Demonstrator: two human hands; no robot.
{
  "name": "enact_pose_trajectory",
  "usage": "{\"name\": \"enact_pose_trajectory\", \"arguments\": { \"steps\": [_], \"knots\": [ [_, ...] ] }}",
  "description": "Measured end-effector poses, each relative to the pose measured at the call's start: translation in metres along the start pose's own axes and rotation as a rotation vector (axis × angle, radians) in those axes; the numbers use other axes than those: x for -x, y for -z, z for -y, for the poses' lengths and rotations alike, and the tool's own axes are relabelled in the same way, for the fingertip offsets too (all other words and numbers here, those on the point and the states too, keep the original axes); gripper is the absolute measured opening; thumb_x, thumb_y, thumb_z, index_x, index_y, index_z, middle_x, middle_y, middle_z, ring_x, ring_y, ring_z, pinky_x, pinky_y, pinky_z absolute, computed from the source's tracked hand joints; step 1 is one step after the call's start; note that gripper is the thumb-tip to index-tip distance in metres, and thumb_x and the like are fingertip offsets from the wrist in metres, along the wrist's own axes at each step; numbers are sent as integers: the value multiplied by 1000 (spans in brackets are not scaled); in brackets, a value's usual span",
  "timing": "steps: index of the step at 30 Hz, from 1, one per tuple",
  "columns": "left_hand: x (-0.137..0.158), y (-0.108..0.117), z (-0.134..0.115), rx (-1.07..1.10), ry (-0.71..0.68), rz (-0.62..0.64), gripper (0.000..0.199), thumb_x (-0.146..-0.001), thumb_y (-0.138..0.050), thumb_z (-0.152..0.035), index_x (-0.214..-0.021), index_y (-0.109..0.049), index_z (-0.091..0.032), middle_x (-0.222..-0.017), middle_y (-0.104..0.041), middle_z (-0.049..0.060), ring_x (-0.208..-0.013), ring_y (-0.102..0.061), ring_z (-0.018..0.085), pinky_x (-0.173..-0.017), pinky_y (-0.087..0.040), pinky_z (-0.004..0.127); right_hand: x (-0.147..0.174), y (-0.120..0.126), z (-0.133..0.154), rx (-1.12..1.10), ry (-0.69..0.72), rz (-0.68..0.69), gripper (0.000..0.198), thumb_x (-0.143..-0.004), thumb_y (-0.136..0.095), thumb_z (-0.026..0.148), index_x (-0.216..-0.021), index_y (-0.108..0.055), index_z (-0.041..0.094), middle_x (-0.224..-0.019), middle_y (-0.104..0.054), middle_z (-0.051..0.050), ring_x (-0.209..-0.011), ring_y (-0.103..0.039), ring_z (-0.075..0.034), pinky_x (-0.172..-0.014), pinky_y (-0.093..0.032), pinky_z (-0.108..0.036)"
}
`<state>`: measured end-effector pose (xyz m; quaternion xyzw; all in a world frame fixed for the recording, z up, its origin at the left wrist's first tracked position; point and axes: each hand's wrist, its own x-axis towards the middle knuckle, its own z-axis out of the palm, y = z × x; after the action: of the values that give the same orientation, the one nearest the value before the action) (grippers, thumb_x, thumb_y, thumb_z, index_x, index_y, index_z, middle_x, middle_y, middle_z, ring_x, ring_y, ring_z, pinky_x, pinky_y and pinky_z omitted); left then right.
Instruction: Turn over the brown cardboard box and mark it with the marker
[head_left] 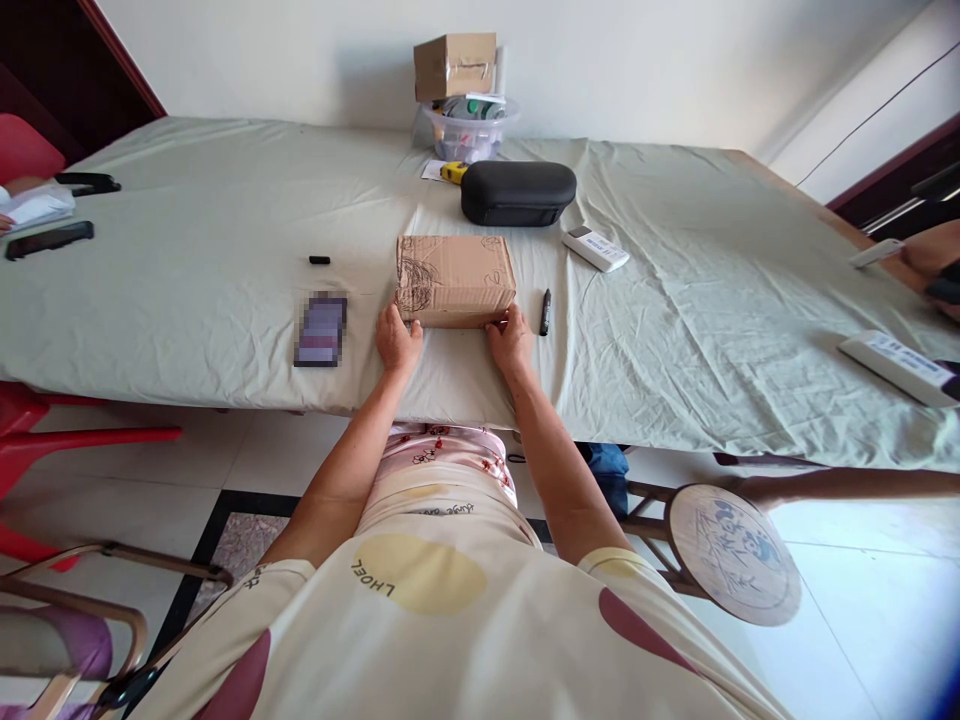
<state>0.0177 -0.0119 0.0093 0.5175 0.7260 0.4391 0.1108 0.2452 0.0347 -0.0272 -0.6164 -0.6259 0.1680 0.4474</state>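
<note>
A brown cardboard box (457, 275) with black scribbles on its top and left part rests on the cloth-covered table. My left hand (399, 342) is closed around its near left corner, thumb against the front side. At the near right corner my right hand (511, 342) grips the same box. Just right of it lies a black marker (545, 312). Its loose black cap (319, 260) sits to the left of the box. A phone (321, 331) with a blurred-out screen lies left of my left hand.
Behind the box stand a black hard case (518, 193), a yellow tape measure (453, 172) and a plastic tub (471, 135) bearing another carton (455, 66). White-and-grey devices (596, 249) lie to the right. Parts of other people show at both sides. A round stool (735, 553) stands below right.
</note>
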Motion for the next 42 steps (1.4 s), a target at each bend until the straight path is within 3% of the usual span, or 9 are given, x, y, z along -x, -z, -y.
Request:
{"name": "enact_pose_trajectory", "arguments": {
  "steps": [3,7,10,13,25,29,34,37,42],
  "knots": [
    [0,-3,1,21,-5,18,71,-88,-73,-21,-152,-48,-1,-155,-58,32,-155,-50,40,-134,-36,50,2,-2,2,-5,35,-8,64,-81,-68,33,-144,-57,25,-111,-66,-8,-95,-65,-27,-101,-58,-56],
    [4,-3,0,48,-119,3,105,-81,-85,-31,-166,-29,-4,-167,-46,32,-161,-41,42,-136,-32,53,8,-3,14,63,71,-98,99,-81,-77,48,-166,-34,22,-125,-65,-14,-117,-64,-35,-107,-54,-60],
    [9,-1,-3,41,-206,-15,121,-76,-92,-40,-168,-22,-6,-171,-38,33,-161,-40,46,-135,-31,57,13,-1,27,175,54,-165,121,-76,-84,57,-172,-21,17,-135,-61,-21,-132,-56,-43,-113,-48,-67],
    [12,1,-6,25,-211,-21,128,-73,-96,-43,-169,-19,-6,-171,-38,34,-159,-40,49,-134,-32,60,17,2,37,238,80,-178,126,-76,-85,61,-173,-16,18,-136,-59,-22,-132,-55,-44,-114,-45,-69],
    [7,-2,2,110,-189,-36,125,-77,-96,-30,-171,-15,-13,-175,-34,30,-160,-41,45,-135,-31,58,12,-2,18,153,234,-127,93,-101,-63,49,-175,-12,29,-137,-59,-17,-128,-61,-37,-114,-49,-68],
    [3,-3,7,160,-198,-36,113,-85,-87,-30,-172,-16,-18,-179,-31,23,-158,-45,40,-134,-34,55,9,1,12,83,305,-136,81,-106,-55,43,-175,-15,28,-131,-63,-15,-117,-65,-31,-111,-55,-62],
    [0,-4,11,180,-144,-53,99,-91,-79,-26,-172,-22,-19,-174,-42,19,-156,-48,36,-134,-36,52,6,-1,12,-50,324,-200,68,-107,-49,38,-171,-29,31,-115,-70,-8,-95,-68,-21,-97,-62,-46],
    [-1,-3,12,175,-109,-42,97,-90,-77,-23,-171,-24,-17,-174,-42,20,-161,-42,36,-137,-31,53,5,-1,14,-134,279,-230,58,-104,-53,42,-160,-46,29,-102,-71,-3,-84,-67,-18,-86,-62,-37],
    [-2,-3,12,177,-72,-29,93,-89,-73,-21,-169,-25,-8,-177,-34,25,-169,-29,35,-141,-23,49,7,7,25,-108,182,-193,40,-102,-55,55,-121,-68,23,-87,-71,-2,-81,-68,-19,-81,-59,-35]
  ]
}}
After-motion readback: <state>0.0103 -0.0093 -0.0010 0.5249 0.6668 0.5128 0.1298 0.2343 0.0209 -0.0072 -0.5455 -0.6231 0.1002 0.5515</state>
